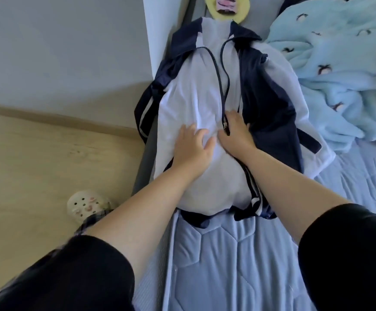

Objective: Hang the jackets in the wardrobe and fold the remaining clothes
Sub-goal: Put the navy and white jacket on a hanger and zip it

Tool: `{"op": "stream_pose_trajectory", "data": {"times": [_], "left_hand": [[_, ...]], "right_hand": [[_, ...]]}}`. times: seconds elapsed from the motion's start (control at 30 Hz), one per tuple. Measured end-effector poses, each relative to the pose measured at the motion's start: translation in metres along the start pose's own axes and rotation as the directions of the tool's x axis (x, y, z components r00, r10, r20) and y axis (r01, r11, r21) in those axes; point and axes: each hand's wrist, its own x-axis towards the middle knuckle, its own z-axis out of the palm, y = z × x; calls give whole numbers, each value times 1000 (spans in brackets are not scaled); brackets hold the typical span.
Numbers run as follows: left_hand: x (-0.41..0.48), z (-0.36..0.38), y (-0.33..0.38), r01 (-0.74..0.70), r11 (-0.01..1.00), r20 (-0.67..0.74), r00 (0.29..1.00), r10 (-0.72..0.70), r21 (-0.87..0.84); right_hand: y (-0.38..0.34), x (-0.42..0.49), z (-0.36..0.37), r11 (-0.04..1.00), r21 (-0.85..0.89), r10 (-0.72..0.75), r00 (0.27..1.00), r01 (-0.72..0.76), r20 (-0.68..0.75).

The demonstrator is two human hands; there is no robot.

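Both my hands rest on one jacket (pixel 205 104) spread on the bed (pixel 227 254); left hand (pixel 193 147) flat, fingers spread; right hand (pixel 236 131) pinching the zip (pixel 225 124); nothing hung yet; I judge the blue heap (pixel 339 63) remains for folding.

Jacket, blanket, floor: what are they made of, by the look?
Jacket: thin, smooth woven synthetic, likely polyester or nylon; slight sheen on the navy panels, soft creases under both hands.
Blanket: plush fleece, matte; fuzzy nap and thick rounded folds.
Floor: light wood or wood-look laminate, satin; grain lines show, but real wood can't be confirmed.
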Motion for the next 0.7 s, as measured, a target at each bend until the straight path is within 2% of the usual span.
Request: {"op": "stream_pose_trajectory", "data": {"times": [0.03, 0.1, 0.13, 0.17, 0.2, 0.23, 0.27, 0.3, 0.33, 0.37, 0.43, 0.47, 0.5, 0.53, 0.57, 0.63, 0.7], "left_hand": [[-17, -3, 3, -93, 992, -83, 993, 86, -86], [-49, -9, 6, -350, 937, -212, 916, 341, -6], [-65, -12, 6, -467, 881, -203, 858, 472, 71], [-79, -12, 5, -569, 808, -129, 799, 588, 153], [-93, -9, 3, -644, 727, 9, 750, 661, 238], [-106, -5, -1, -671, 659, 184, 734, 654, 340], [-117, 0, -5, -657, 596, 338, 752, 566, 461], [-127, 4, -8, -620, 538, 420, 784, 457, 571], [-132, 9, -13, -562, 512, 407, 826, 391, 649], [-133, 12, -16, -496, 520, 346, 865, 362, 696], [-133, 8, -12, -379, 579, 214, 918, 335, 722], [-131, 5, -9, -334, 619, 167, 935, 313, 711], [-128, 0, -6, -303, 665, 130, 946, 297, 683], [-125, -6, -4, -267, 736, 90, 958, 272, 622], [-123, -11, -2, -208, 829, 41, 975, 219, 520], [-121, -23, 4, -52, 973, -40, 997, 62, 225], [-121, -31, 9, 53, 998, -86, 995, -56, -32]], "right_hand": [[-1, -10, -9, 995, 99, 24, 999, -28, 44], [-2, -32, -24, 978, 187, 63, 990, -87, 128], [-2, -45, -28, 979, 179, 68, 985, -97, 161], [0, -58, -32, 980, 175, 65, 983, -95, 171], [1, -73, -35, 977, 195, 57, 986, -87, 154], [2, -90, -37, 967, 243, 50, 993, -75, 106], [2, -107, -39, 954, 294, 42, 999, -50, 34], [2, -126, -42, 947, 320, 22, 999, -6, -47], [3, -140, -44, 952, 302, -19, 995, 49, -102], [4, -153, -46, 966, 236, -86, 991, 108, -105], [5, -177, -50, 979, -58, -196, 980, 198, 33], [6, -184, -51, 937, -274, -186, 973, 217, 134], [9, -189, -54, 849, -476, -148, 967, 231, 205], [11, -192, -58, 748, -624, -113, 970, 226, 216], [13, -193, -66, 659, -730, -66, 981, 180, 183], [14, -191, -86, 496, -868, 66, 998, -17, 18], [19, -187, -106, 413, -892, 172, 977, -186, -124]]}}
